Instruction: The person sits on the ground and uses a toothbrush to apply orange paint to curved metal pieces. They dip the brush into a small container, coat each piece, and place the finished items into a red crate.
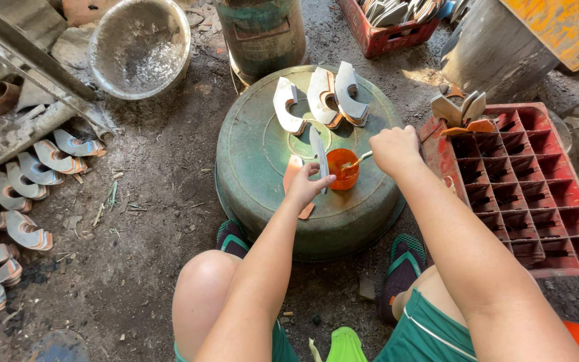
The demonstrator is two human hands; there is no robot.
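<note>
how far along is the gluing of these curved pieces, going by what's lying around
Looks done: three curved pieces stand on the upturned green basin, and rows of similar ones line the ground at left. In hand: the left hand holds one piece upright while the right hand dips a brush into the orange cup. Left: more pieces wait on the red crate.

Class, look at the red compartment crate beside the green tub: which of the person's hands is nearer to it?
Right. The right hand hovers by the red crate's near corner, holding a brush dipped into the orange cup. The left hand is farther off, over the green tub, gripping a flat piece.
</note>
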